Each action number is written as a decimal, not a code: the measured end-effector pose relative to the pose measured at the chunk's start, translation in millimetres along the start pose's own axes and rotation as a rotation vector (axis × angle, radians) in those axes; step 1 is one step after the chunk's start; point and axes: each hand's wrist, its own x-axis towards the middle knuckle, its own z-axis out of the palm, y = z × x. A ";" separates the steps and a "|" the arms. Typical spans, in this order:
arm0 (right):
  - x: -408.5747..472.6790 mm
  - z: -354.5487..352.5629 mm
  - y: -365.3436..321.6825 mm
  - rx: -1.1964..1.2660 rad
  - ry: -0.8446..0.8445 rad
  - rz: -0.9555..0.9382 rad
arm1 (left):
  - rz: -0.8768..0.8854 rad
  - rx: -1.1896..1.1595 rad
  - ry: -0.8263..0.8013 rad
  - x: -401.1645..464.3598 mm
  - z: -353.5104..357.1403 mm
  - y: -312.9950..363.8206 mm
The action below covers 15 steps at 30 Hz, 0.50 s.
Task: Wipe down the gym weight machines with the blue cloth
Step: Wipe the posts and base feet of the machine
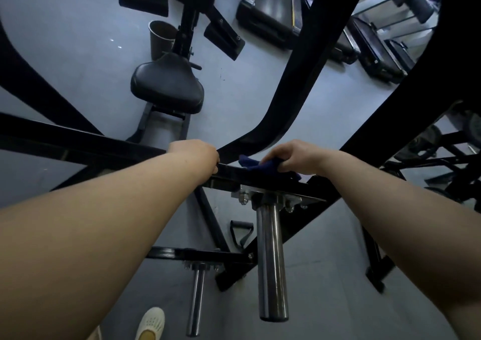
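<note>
A black steel crossbar (234, 170) of the weight machine runs across the middle of the view. My left hand (195, 155) grips this bar with the fingers curled over its far side. To its right, my right hand (294, 157) holds the dark blue cloth (256, 166) bunched against the top of the same bar. Under the bar a thick chrome weight peg (272, 259) points toward me, with a thinner peg (196, 300) lower left.
A black padded seat (166, 84) and a dark bin (161, 39) stand beyond the bar on the grey floor. Curved black frame arms (294, 79) rise to the right. Treadmills (276, 17) line the far right. A strap handle (240, 233) lies on the floor; a white shoe (151, 324) shows below.
</note>
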 end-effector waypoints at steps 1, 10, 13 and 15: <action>-0.4 -3.2 2.5 -0.073 -0.021 0.033 | -0.002 -0.006 -0.001 -0.5 -0.4 0.3; 15.4 5.2 -21.7 -0.160 -0.018 0.089 | 0.021 0.022 -0.009 2.6 1.8 -0.8; 5.6 -2.6 -2.3 -0.222 -0.002 0.205 | 0.023 0.033 -0.016 4.4 0.9 -1.2; 3.2 -5.8 1.5 -0.308 0.009 0.315 | 0.026 0.062 -0.009 5.4 1.6 0.3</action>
